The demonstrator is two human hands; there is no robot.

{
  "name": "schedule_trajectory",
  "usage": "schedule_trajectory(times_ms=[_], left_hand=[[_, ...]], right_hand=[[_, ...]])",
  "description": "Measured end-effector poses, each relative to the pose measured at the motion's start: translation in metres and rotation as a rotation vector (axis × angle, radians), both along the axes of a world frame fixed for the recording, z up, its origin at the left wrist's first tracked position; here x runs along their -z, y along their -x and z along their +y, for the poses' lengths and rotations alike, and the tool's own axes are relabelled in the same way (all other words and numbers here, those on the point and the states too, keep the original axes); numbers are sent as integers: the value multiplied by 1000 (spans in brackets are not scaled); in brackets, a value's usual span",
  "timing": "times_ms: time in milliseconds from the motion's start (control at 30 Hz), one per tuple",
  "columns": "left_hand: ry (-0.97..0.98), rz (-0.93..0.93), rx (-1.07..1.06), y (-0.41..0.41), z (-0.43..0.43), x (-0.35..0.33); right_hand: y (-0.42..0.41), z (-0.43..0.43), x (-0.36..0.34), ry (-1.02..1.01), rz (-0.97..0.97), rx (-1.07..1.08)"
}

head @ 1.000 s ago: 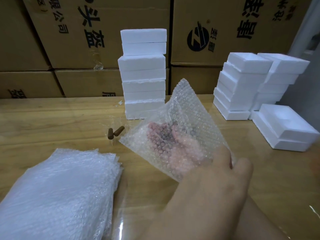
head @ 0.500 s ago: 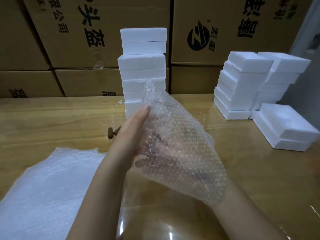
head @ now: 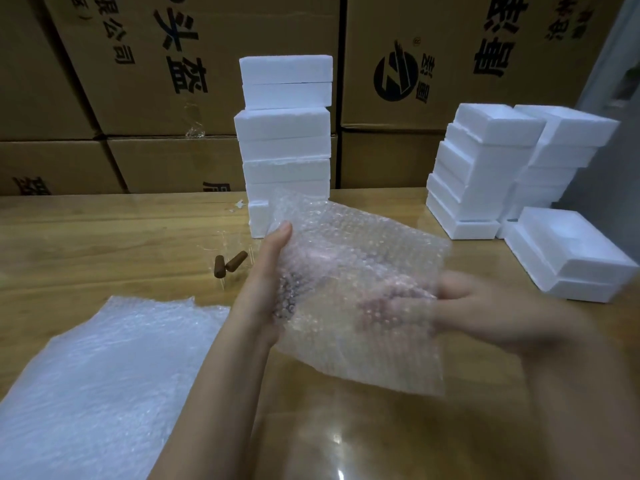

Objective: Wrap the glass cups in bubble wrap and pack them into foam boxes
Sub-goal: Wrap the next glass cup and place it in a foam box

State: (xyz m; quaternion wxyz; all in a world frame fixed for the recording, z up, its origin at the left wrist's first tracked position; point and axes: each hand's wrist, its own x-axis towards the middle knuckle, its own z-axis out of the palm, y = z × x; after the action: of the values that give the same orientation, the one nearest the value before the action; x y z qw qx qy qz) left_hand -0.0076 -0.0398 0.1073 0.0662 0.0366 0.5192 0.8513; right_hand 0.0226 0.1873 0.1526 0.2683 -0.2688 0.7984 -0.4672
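- The left hand [head: 266,289] grips the left edge of a bubble-wrap sheet [head: 363,258]. Its thumb points up along the edge, and its fingers show through the film from behind.
- The right hand [head: 485,306] is blurred. It appears to hold the right edge, with its fingers also showing through the film.
- The sheet hangs in the air between the hands, above the table [head: 104,237] and just right of the pile [head: 104,375] of spare wrap.
- No cups are in view, so this is probably the step of readying the wrap before a cup is fetched.
- To do it well, the person should pull the sheet flat and taut and check that only one layer came off the pile.
- If it is a pouch, which cannot be told here, its mouth should be found and opened before one hand lets go.
- The grip should stay light at the edges, so the bubbles are not crushed.
- Foam boxes stand stacked at the back [head: 285,133] and at the right [head: 485,161]. An open box [head: 568,251] lies nearest the right hand and looks the handiest to fill.
- Two brown pieces [head: 230,265] lie near the left hand. They are best kept out from under the sheet.
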Motion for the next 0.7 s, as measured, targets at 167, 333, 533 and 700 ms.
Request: schedule_trajectory(times_ms=[167, 333, 533, 700], left_hand=[[-14, -18, 92, 4, -3, 5], [62, 51, 191, 3, 1, 7], [198, 207, 231, 4, 14, -10], [308, 286, 244, 3, 31, -19]], right_hand=[[5, 41, -10, 674, 76, 205], [23, 11, 5, 469, 302, 493], [24, -31, 17, 266, 379, 378], [16, -42, 20, 222, 514, 435]])
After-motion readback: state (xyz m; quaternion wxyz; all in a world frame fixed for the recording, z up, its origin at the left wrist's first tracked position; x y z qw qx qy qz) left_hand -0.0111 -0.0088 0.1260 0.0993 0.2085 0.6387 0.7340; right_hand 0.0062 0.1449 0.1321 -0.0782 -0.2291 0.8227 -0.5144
